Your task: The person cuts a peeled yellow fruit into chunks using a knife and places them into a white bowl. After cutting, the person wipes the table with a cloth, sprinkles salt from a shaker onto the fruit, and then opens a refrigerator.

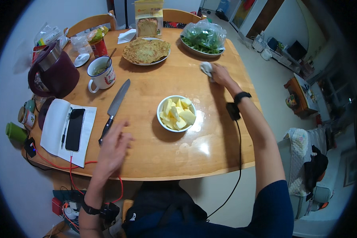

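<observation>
My right hand (221, 74) grips a crumpled white cloth or tissue (207, 69) against the wooden table (154, 89), just below the pan of greens. Blurred, my left hand (116, 145) hovers over the near left of the table, fingers apart and holding nothing. Beside it lies a kitchen knife (117, 98), its black handle partly behind the fingers and its blade pointing away from me. Between my hands stands a white bowl (158, 116) heaped with pale yellow cut fruit pieces (178, 114). Wet patches (193, 145) shine on the table near the bowl.
Flatbreads (145, 51) fill a plate beside bagged bread (148, 25). A pan (202, 54) holds bag-covered greens (200, 38). At left are an enamel mug (102, 78), a maroon kettle (58, 71) and a phone (75, 129) on a notebook (53, 128). A black cable (239, 154) hangs from my right wrist.
</observation>
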Demonstrator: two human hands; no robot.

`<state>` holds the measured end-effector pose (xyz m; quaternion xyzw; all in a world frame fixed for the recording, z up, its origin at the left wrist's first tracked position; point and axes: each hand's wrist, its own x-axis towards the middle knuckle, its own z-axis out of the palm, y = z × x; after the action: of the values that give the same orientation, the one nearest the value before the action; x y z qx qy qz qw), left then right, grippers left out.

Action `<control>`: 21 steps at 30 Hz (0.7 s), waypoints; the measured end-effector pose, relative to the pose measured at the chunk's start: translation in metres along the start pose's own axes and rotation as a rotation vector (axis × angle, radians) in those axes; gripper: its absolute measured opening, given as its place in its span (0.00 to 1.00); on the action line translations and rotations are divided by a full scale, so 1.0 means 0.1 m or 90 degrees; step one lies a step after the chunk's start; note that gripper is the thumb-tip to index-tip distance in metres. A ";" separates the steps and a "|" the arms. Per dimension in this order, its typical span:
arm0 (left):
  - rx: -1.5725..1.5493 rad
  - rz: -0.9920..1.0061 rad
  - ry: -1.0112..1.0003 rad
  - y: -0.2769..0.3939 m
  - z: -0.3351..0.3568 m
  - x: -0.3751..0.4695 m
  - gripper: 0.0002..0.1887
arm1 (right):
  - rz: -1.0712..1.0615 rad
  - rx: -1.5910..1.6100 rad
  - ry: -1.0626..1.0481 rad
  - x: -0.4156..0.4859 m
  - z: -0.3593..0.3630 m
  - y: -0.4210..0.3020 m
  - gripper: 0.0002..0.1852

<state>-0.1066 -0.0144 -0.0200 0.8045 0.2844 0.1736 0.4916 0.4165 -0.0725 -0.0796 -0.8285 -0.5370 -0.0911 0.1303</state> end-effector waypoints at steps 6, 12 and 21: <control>-0.527 -0.238 -0.138 0.30 0.58 0.40 0.42 | -0.317 0.154 -0.012 -0.35 -0.03 -0.50 0.27; -0.659 -0.196 -0.178 0.34 0.78 0.55 0.40 | -0.344 0.197 -0.211 -1.97 -0.93 -0.63 0.32; -0.721 -0.163 -0.084 0.44 0.50 0.43 0.34 | 0.040 0.312 -0.050 -1.21 -0.98 0.04 0.23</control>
<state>-0.0321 -0.0379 -0.0035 0.3849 0.2111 0.1874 0.8787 0.3695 -0.2094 -0.0225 -0.7914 -0.5216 0.0779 0.3090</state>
